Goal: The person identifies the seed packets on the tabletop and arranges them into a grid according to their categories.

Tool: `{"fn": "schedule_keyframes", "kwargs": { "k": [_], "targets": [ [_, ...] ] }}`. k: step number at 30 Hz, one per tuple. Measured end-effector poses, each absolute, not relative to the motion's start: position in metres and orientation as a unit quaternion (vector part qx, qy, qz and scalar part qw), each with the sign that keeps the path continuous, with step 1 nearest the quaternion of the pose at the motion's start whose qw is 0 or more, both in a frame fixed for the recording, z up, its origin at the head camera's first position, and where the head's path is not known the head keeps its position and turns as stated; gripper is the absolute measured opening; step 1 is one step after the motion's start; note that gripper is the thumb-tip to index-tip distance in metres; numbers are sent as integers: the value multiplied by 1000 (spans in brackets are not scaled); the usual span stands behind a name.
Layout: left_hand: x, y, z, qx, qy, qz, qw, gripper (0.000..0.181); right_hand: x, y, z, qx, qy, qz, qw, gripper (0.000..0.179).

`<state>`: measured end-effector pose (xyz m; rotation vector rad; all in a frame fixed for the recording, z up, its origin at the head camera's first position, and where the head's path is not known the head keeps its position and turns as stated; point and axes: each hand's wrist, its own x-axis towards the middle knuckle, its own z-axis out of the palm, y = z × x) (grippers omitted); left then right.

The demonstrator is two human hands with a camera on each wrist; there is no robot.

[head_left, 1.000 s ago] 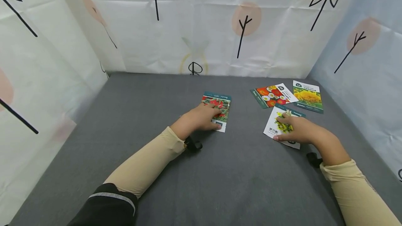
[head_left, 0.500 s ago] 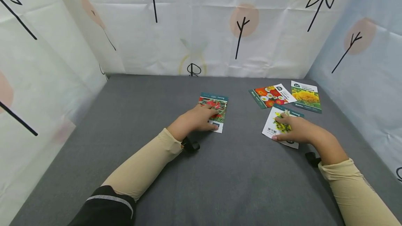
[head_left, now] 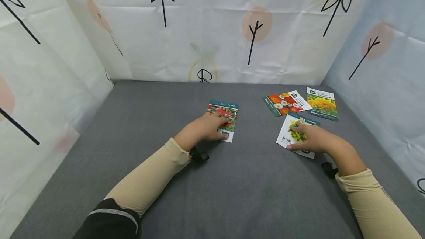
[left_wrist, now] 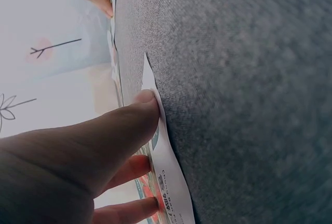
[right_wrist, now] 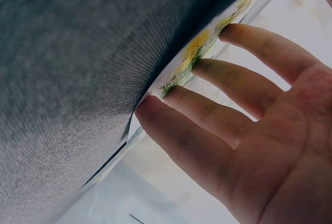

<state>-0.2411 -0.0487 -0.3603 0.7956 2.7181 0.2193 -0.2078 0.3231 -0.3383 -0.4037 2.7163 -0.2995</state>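
While the left hand [head_left: 206,127] rests on the red packet [head_left: 233,116], its thumb touches the white end and its fingertips lie over the printed picture. Those fingers are spread apart, not wrapped around anything. The red packet lies on the grey cloth [head_left: 212,194], near the middle of the far half, its teal band toward the backdrop [head_left: 206,28]. From the left wrist, I see its white end bowing a little.

Over on the right side, the right hand [head_left: 315,139] reaches across the white packet [head_left: 284,132], which shows yellow flowers. Its fingers are nearly straight and apart, their tips touching the printed face.

Just beyond lies the orange packet [head_left: 286,103], turned at an angle, its lower edge meeting the top of the white packet. The yellow packet [head_left: 321,104] sits farthest right, just beside the orange one's pointed corner; whether those two overlap I cannot tell. Both forearms wear tan sleeves [head_left: 152,180], and a black cuff [head_left: 109,217] covers the upper part of the left one.
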Motion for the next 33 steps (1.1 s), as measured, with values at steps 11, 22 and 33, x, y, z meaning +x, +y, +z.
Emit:
{"fn": "schedule_keyframes", "kwargs": {
  "k": [11, 22, 33],
  "targets": [
    [-238, -55, -363, 273, 948, 79, 147, 70, -206, 322, -342, -143, 965, -112, 187, 96],
    [-235, -63, -362, 268, 948, 78, 152, 71, -208, 324, -341, -150, 964, -110, 190, 95],
    [-230, -69, -361, 268, 948, 91, 147, 69, -207, 324, -340, -148, 966, -108, 184, 96]
  ]
}}
